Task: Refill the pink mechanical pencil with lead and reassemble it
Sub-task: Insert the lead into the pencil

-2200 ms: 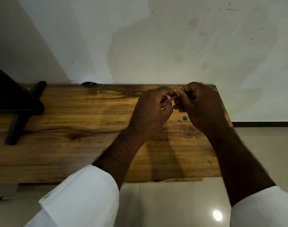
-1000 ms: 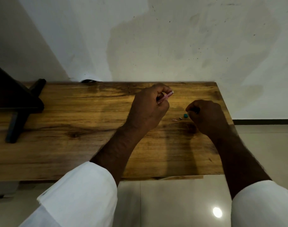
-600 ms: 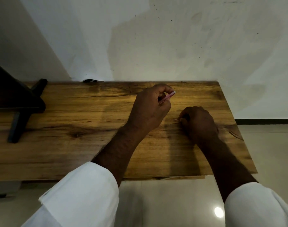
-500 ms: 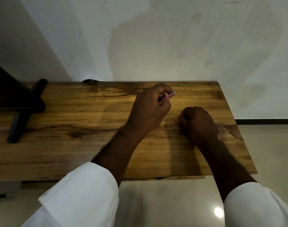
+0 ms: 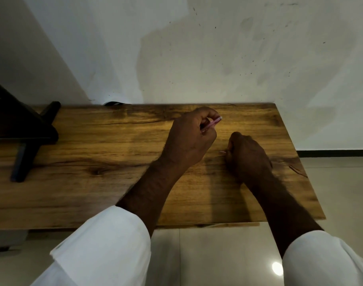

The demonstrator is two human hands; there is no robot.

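White sleeves (image 5: 106, 242) frame a wooden table (image 5: 94, 153). The right hand (image 5: 247, 155), curled on it, hides whether it pinches the small pink part (image 5: 222, 151). Beyond, the left hand (image 5: 189, 139) grips the light, slender pink mechanical pencil (image 5: 211, 124) mid-barrel, likely easily dropped.

A plain indoor room: wooden table (image 5: 114, 162) against a stained white wall (image 5: 217, 48), glossy tiled floor (image 5: 217, 254).

Left hand (image 5: 190, 139) raised over the desk's far edge, fingers curled shut around pink pencil (image 5: 211, 124); right hand (image 5: 247, 155) knuckles-up, fingertips pressed down near right edge.
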